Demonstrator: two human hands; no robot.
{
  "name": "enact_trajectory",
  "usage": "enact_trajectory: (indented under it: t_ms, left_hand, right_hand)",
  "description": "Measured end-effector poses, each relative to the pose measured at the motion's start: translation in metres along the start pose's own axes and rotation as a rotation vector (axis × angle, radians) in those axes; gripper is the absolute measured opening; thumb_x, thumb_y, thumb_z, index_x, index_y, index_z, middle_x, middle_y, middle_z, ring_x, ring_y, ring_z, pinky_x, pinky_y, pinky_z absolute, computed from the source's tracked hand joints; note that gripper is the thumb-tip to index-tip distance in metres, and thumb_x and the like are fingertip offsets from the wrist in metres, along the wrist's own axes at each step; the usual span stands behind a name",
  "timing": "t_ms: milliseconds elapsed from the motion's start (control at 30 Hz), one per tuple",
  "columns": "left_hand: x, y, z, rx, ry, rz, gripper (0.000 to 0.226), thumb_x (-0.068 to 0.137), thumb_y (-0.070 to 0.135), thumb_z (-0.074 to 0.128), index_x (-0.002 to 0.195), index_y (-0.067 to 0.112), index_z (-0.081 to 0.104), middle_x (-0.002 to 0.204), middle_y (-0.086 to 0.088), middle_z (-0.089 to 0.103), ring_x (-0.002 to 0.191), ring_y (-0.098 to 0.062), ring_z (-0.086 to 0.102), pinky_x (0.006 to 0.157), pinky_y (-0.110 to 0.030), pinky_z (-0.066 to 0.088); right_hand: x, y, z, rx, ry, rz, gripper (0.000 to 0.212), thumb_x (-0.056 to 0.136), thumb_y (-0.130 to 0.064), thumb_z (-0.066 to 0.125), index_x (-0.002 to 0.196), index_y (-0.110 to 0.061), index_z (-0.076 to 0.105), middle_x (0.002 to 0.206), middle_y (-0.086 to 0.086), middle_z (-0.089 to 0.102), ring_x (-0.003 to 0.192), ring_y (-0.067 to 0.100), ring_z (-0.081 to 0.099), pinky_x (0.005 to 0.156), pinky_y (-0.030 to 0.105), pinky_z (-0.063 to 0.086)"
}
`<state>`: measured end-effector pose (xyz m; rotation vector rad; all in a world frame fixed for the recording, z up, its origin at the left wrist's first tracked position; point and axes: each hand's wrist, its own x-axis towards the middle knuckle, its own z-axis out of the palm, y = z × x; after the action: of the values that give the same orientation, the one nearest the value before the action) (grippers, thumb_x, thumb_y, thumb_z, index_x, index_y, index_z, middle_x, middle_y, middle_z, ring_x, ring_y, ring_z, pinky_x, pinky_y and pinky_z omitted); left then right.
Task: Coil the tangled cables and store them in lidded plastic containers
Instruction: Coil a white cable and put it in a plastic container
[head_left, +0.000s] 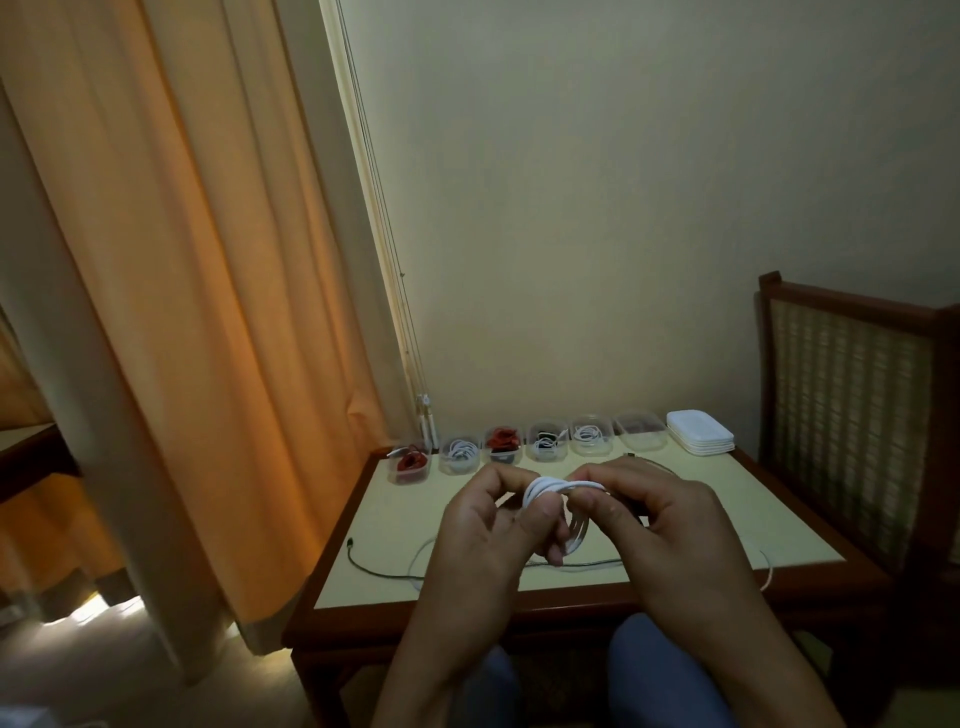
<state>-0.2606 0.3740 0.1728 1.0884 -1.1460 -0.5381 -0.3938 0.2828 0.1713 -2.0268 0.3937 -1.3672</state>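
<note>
Both hands are raised just above the tabletop (384, 525), and a white cable (558, 487) is bunched into a small coil between them. The left hand (483, 535) pinches the coil's left side, its thumb and curled fingers (501, 480) clamped on the strands. The right hand (670, 525) grips the right side, its fingers likewise closed on the cable. A few loops of the coil hang below the grip, between the two palms. More white cable trails over the tabletop beneath the hands and out to its right edge. A dark cable (374, 570) lies loose on the tabletop below the left hand, its plug end near the left rim. Along the far edge stands a row of six clear, open-topped plastic containers (592, 439); the five on the left hold coiled red, white or black cables. Just beside the rightmost one sits a stack of white lids (700, 435). A wooden chair (852, 415) stands to the right and an orange curtain (182, 312) hangs to the left.
</note>
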Motion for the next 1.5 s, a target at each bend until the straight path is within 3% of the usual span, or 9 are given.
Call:
enact_trajectory:
  t_ms: [167, 333, 500, 667, 800, 1000, 1133, 1300, 1500]
  left_hand:
    - [-0.003, 0.008, -0.008, 0.188, 0.031, 0.005, 0.017, 0.087, 0.017, 0.074, 0.104, 0.018, 0.079, 0.096, 0.004, 0.079, 0.091, -0.009, 0.072, 0.076, -0.018, 0.054]
    - [-0.002, 0.011, -0.017, 0.211, 0.062, -0.046, 0.018, 0.087, 0.013, 0.074, 0.101, 0.021, 0.082, 0.09, 0.005, 0.079, 0.078, 0.0, 0.069, 0.068, -0.013, 0.05]
    - [0.0, 0.002, -0.02, 0.085, 0.196, -0.179, 0.028, 0.077, 0.034, 0.073, 0.1, 0.022, 0.083, 0.084, 0.0, 0.077, 0.075, -0.007, 0.063, 0.072, -0.019, 0.054]
    - [0.006, -0.009, -0.024, -0.276, 0.298, -0.325, 0.038, 0.074, 0.024, 0.073, 0.102, -0.002, 0.078, 0.078, -0.01, 0.066, 0.073, -0.017, 0.056, 0.07, -0.029, 0.049]
    - [0.008, -0.009, -0.026, -0.336, 0.306, -0.349, 0.029, 0.075, 0.021, 0.072, 0.093, -0.001, 0.08, 0.077, -0.012, 0.063, 0.07, -0.017, 0.055, 0.067, -0.028, 0.048]
    - [0.008, -0.005, -0.023, -0.335, 0.17, -0.389, 0.024, 0.08, 0.019, 0.07, 0.09, -0.002, 0.078, 0.078, -0.014, 0.063, 0.069, -0.017, 0.058, 0.065, -0.028, 0.05]
    - [0.006, -0.005, -0.019, -0.266, 0.109, -0.399, 0.023, 0.078, 0.024, 0.073, 0.086, 0.003, 0.08, 0.078, -0.014, 0.063, 0.07, -0.019, 0.057, 0.066, -0.03, 0.05]
    - [0.006, -0.006, -0.018, -0.176, 0.062, -0.384, 0.025, 0.077, 0.025, 0.073, 0.089, 0.004, 0.081, 0.077, -0.012, 0.066, 0.065, -0.015, 0.057, 0.058, -0.024, 0.049]
    - [0.007, -0.005, -0.023, -0.128, 0.004, -0.37, 0.035, 0.077, 0.024, 0.072, 0.1, -0.002, 0.079, 0.084, -0.013, 0.072, 0.067, -0.015, 0.06, 0.059, -0.022, 0.051]
  right_hand:
    - [-0.001, 0.002, -0.002, -0.005, 0.035, 0.044, 0.027, 0.089, -0.01, 0.072, 0.093, -0.037, 0.076, 0.089, -0.021, 0.074, 0.091, 0.001, 0.069, 0.076, 0.009, 0.047]
    - [-0.002, 0.007, 0.0, 0.072, -0.04, 0.111, 0.022, 0.091, -0.012, 0.07, 0.099, -0.03, 0.079, 0.091, -0.017, 0.075, 0.092, 0.003, 0.069, 0.075, 0.012, 0.049]
    - [-0.001, 0.017, -0.003, 0.096, -0.234, 0.151, 0.029, 0.095, -0.009, 0.065, 0.111, -0.029, 0.077, 0.096, -0.008, 0.074, 0.087, 0.014, 0.067, 0.074, 0.021, 0.052]
    - [-0.005, 0.03, -0.007, 0.016, -0.327, 0.243, 0.015, 0.092, -0.016, 0.071, 0.091, -0.028, 0.081, 0.09, -0.014, 0.075, 0.089, 0.009, 0.068, 0.081, 0.026, 0.051]
    - [-0.008, 0.038, -0.011, -0.128, -0.357, 0.25, 0.014, 0.088, -0.022, 0.076, 0.088, -0.036, 0.08, 0.084, -0.016, 0.072, 0.079, 0.01, 0.063, 0.074, 0.028, 0.05]
    - [-0.004, 0.039, -0.001, -0.066, 0.069, 0.239, 0.018, 0.086, -0.008, 0.077, 0.094, -0.024, 0.081, 0.08, -0.014, 0.075, 0.075, 0.007, 0.071, 0.073, 0.023, 0.058]
    - [0.001, 0.032, 0.004, 0.248, 0.256, 0.351, 0.016, 0.087, -0.002, 0.073, 0.094, -0.015, 0.079, 0.076, 0.004, 0.077, 0.069, 0.021, 0.074, 0.073, 0.029, 0.062]
    - [0.009, 0.022, 0.009, 0.548, 0.304, 0.47, 0.011, 0.088, -0.007, 0.071, 0.095, -0.001, 0.078, 0.078, 0.02, 0.073, 0.073, 0.033, 0.074, 0.069, 0.029, 0.062]
    - [0.018, 0.018, 0.013, 0.86, 0.264, 0.607, 0.014, 0.086, -0.007, 0.068, 0.087, 0.001, 0.079, 0.077, 0.018, 0.069, 0.069, 0.023, 0.069, 0.065, 0.028, 0.061]
